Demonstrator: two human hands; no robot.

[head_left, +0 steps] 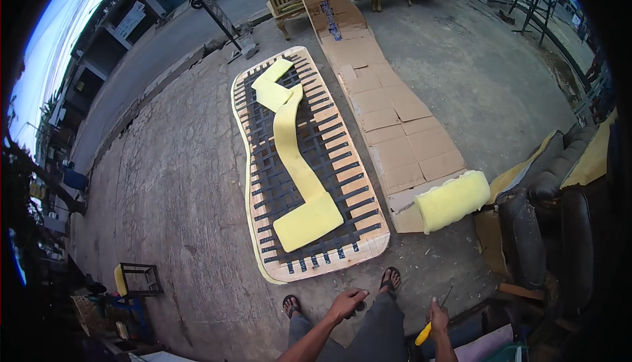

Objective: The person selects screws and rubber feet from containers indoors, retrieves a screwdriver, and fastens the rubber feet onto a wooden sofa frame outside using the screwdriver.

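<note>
A wooden frame (370, 242) crossed with black webbing lay on the concrete, pale-yellow foam pieces (287, 139) on top. The left hand (346, 304) hung beyond its near end, fingers curled beside a small dark object (359, 306); I could not tell whether they gripped it. A cardboard-covered panel (385, 95) lay alongside. The right hand (438, 317) was closed around a yellow-handled screwdriver (422, 334), shaft pointing up.

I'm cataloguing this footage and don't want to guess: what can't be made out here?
Head view: the small dark thing by the left hand is too small and dim to identify.
Head view: the yellow-handled tool's middle is hidden by the right hand.
Head view: yellow foam hides the webbing beneath.
Head view: dark padded furniture fades into the black fisheye rim.
</note>
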